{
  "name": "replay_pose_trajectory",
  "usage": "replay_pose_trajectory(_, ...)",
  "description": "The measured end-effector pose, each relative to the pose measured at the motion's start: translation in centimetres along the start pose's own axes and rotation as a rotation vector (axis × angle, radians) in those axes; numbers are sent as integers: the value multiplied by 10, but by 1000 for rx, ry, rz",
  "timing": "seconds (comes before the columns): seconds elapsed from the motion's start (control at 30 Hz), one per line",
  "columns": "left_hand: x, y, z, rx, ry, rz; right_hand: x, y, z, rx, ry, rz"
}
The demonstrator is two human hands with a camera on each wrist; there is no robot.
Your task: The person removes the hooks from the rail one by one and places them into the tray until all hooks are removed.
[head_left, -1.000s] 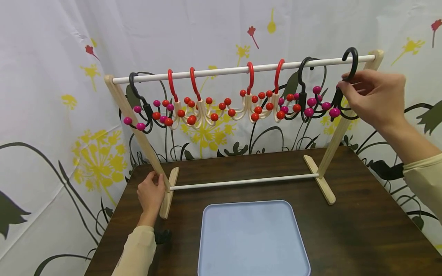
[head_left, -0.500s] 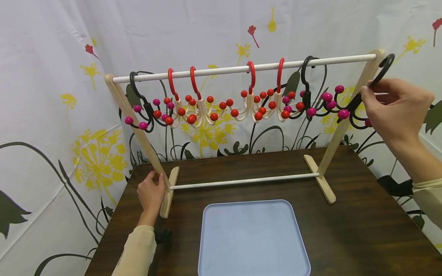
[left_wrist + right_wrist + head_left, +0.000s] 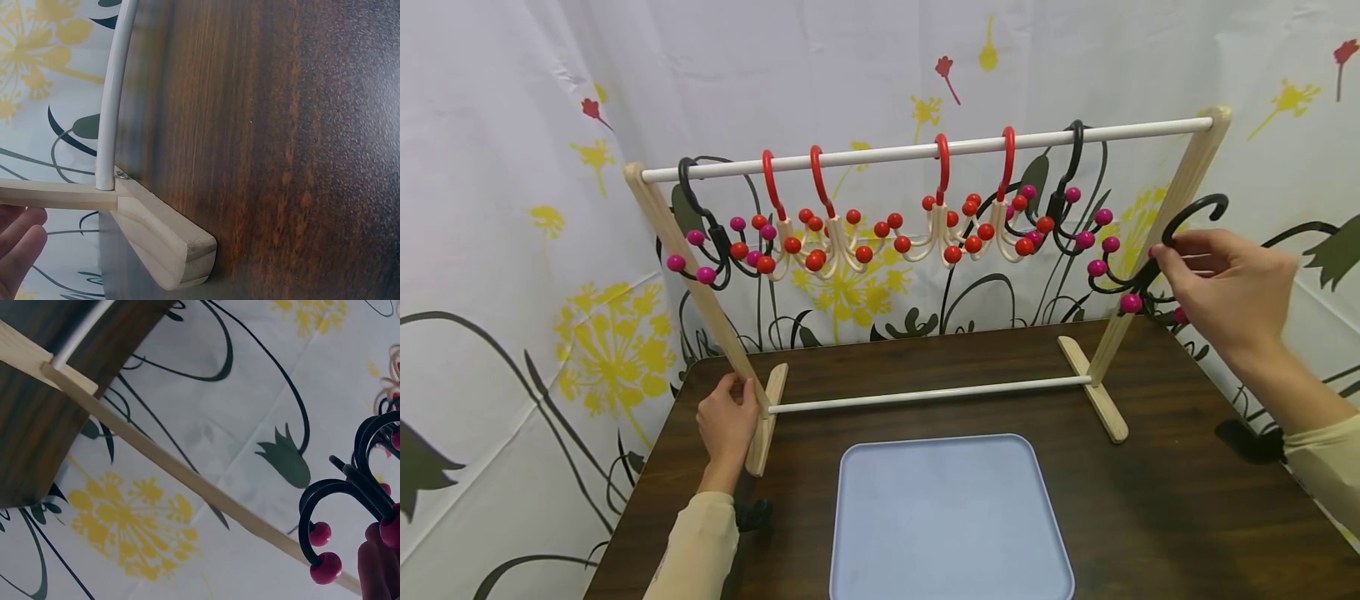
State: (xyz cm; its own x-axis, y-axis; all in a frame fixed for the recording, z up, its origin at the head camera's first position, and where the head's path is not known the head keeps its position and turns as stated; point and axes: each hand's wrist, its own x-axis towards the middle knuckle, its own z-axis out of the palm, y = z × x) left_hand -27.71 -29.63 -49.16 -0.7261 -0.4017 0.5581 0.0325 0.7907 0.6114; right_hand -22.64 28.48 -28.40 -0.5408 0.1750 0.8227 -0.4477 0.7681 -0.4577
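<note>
My right hand [image 3: 1236, 292] pinches a black rotating hook hanger [image 3: 1144, 278] by the neck, beside the right post of the wooden rack. Its curved top hook is off the rail, and its arms end in magenta balls. In the right wrist view, the hanger's black arms [image 3: 340, 487] curve at the right edge above my fingertips [image 3: 375, 565]. My left hand [image 3: 728, 421] grips the left post [image 3: 707, 304] low down, near its foot; some of its fingers are hidden behind the wood. In the left wrist view, fingers [image 3: 25, 244] lie against that post.
Along the white rail [image 3: 887, 155] hang several red-hooked cream hangers [image 3: 940, 221] with red balls, plus a black one [image 3: 718, 242] at left and another [image 3: 1058, 204] at right. A light blue tray [image 3: 951, 517] lies before the rack on the dark wooden table [image 3: 1180, 483]. Patterned cloth hangs behind.
My right hand has carried the black hanger off the rail's right end, out to the right, then down and slightly back left. The neighbouring black hanger has swung. My left hand stays put.
</note>
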Motion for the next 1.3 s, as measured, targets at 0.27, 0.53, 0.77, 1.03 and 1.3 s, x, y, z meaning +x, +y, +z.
replay_pose_trajectory(0.27,0,0,0,-3,-7,-1,-37,7,10,23,-74,-35)
replay_pose_trajectory(0.53,1,-2,0,0,-12,4,-104,10,36,54,-196,0)
replay_pose_trajectory(0.77,2,-3,-1,-4,-9,22,-162,15,65,112,-328,-83)
replay_pose_trajectory(1.03,0,-3,-2,0,5,28,-202,8,87,111,-430,-159)
replay_pose_trajectory(1.3,1,0,-1,-8,20,63,-219,3,99,116,-430,-234)
